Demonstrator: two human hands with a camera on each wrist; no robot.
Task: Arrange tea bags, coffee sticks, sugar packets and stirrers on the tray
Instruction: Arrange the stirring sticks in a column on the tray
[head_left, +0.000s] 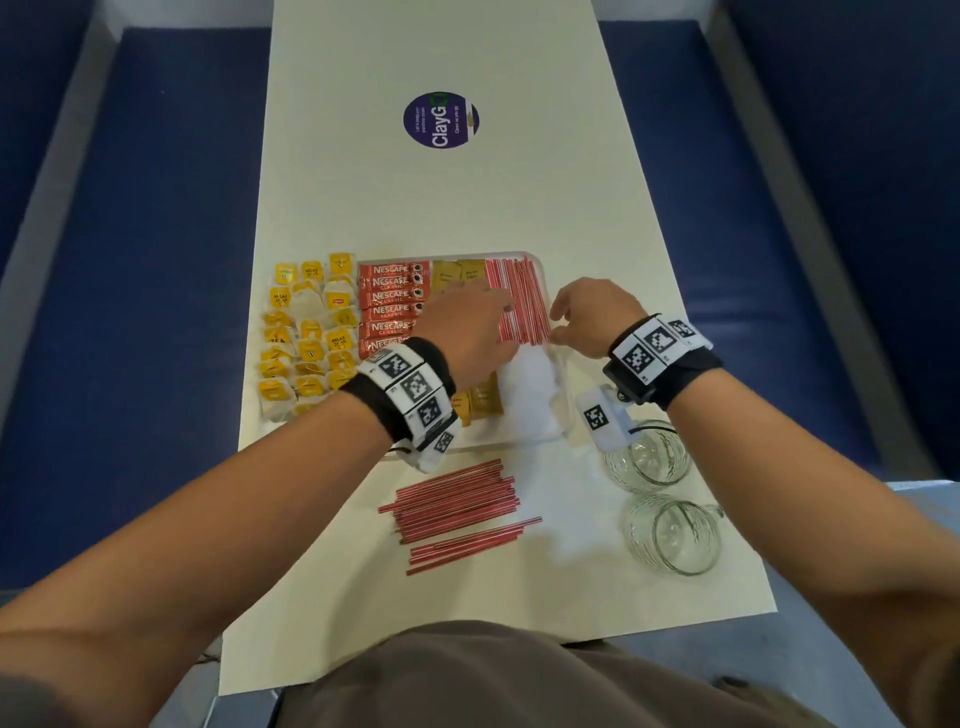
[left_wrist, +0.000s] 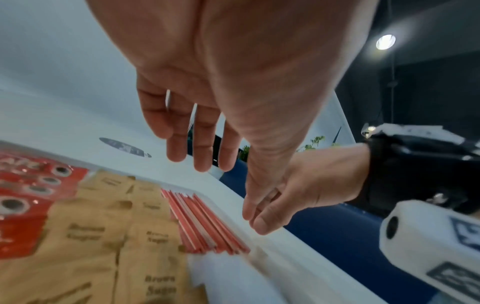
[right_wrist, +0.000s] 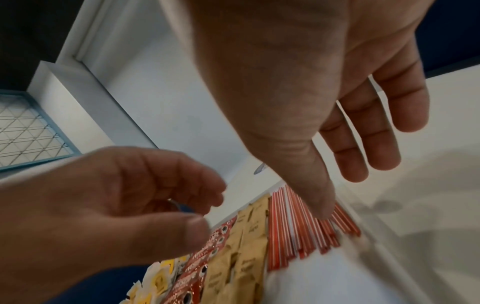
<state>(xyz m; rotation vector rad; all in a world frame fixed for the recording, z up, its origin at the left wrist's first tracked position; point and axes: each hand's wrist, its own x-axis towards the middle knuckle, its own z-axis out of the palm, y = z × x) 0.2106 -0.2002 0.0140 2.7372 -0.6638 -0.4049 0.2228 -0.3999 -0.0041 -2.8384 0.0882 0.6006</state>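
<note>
Fingers of the left hand (head_left: 470, 325) hang loose and slightly spread, palm down, holding nothing, just above the row of thin red-and-white striped stirrers (head_left: 522, 301) and tan brown-sugar packets (left_wrist: 145, 203) beneath. Beside it, the right hand (head_left: 587, 306) is loosely curled and empty over the rim of the white rectangular tray (head_left: 558, 364). Left of both, red coffee sticks (head_left: 392, 304) fill the tray; yellow tea bags (head_left: 306, 338) lie further left. Nearer the body, loose red stirrers (head_left: 457, 512) and two clear glass cups (head_left: 660, 488) sit on the cream table (head_left: 467, 197).
</note>
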